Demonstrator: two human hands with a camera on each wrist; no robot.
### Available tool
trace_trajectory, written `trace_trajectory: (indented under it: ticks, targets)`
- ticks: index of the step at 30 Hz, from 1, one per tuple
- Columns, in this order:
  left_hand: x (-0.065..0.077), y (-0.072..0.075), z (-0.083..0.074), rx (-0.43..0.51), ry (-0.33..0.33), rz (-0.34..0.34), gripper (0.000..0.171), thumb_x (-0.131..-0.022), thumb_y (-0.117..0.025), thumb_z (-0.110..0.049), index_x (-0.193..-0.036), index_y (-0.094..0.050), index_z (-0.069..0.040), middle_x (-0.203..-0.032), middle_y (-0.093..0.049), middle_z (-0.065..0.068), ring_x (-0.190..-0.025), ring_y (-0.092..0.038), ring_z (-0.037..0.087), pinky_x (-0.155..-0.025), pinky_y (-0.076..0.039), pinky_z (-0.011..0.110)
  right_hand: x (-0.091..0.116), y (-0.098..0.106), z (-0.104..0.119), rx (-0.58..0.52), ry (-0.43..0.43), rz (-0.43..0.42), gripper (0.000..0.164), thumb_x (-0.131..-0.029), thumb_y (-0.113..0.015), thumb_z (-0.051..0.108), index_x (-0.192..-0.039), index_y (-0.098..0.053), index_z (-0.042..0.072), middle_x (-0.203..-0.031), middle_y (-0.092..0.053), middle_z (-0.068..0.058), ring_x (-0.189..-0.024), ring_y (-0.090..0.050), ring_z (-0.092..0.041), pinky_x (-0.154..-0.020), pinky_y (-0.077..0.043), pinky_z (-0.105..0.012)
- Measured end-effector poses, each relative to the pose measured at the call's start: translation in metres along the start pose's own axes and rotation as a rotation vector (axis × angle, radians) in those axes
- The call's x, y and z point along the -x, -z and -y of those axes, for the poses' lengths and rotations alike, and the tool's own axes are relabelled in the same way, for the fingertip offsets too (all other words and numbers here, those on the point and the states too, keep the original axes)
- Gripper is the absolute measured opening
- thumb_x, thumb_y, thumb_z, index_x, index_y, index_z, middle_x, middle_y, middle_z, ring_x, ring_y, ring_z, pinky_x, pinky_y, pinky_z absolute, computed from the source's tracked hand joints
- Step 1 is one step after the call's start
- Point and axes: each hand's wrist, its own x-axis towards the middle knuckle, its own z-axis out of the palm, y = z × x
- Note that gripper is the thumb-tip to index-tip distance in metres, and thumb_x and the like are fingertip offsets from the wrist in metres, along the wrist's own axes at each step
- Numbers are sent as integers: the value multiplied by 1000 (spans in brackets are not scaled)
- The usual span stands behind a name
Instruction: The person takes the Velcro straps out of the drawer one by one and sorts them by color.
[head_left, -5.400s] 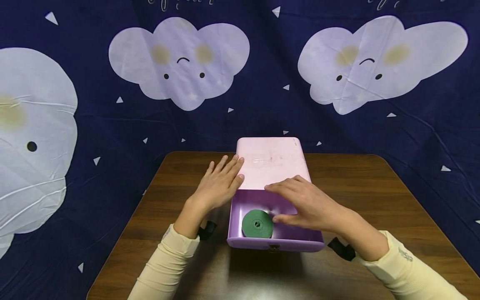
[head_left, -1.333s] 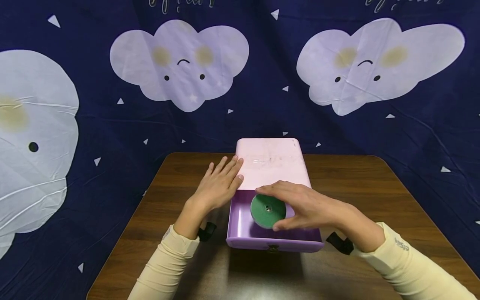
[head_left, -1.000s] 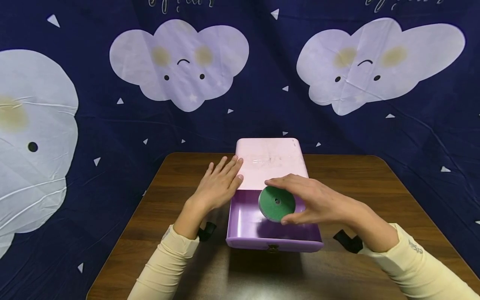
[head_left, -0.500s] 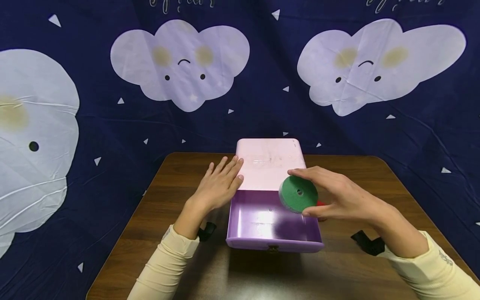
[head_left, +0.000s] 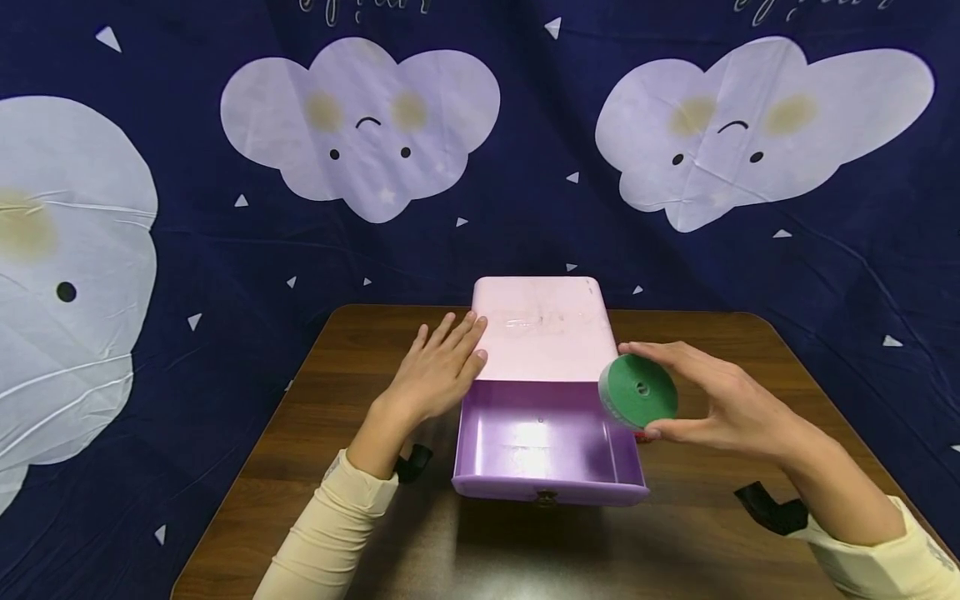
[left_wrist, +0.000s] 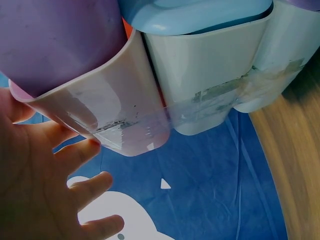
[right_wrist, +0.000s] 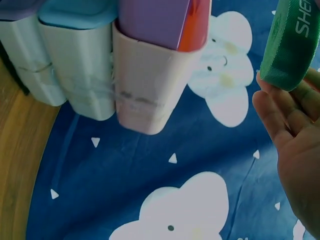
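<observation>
Glare brightens the near table [head_left: 517, 571]; wrist views look dimmer, perhaps soft.

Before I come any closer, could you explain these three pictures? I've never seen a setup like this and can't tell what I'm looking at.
There's no machine here, just a person's two bare hands. The wide picture comes from a camera worn on the head, looking forward and down. The other two come from cameras on the wrists, each facing its own hand's work.

On the wooden table stands a pink case with its purple drawer pulled open; the wrist pictures show more pale boxes joined to it. The left hand lies at the case's left edge. The right hand holds a green roll between thumb and fingers.
</observation>
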Motion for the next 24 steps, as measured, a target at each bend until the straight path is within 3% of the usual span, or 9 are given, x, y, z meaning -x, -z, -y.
trace_trajectory:
  ticks: [8,18,24]
  targets:
    - [1,0,1,4,-2,2,55,-101,-17,-48,-152,-13,-28,-160,-13,-6,-149,-8,23,-119,-6,54,22,3,-3,50,-71,-43,89,-48,-89,6,-128,-52,-8,-125,-60,-13,-109,-55,-1,-92,-39,-4]
    - [0,0,1,-21,-4,1,55,-101,-15,-49,-152,-11,-28,-160,-12,-6,-149,-8,23,-119,-9,54,56,-1,-13,117,-203,-27,90,-53,-89,7,-133,-50,-1,-131,-58,-8,-114,-52,4,-92,-38,-2]
    - [0,0,0,-15,-3,3,55,-101,-14,-48,-152,-12,-28,-160,-12,-6,-149,-8,24,-119,-8,54,74,-8,-18,117,-247,-50,92,-49,-89,2,-133,-50,-2,-133,-57,-8,-114,-51,6,-92,-38,-2]
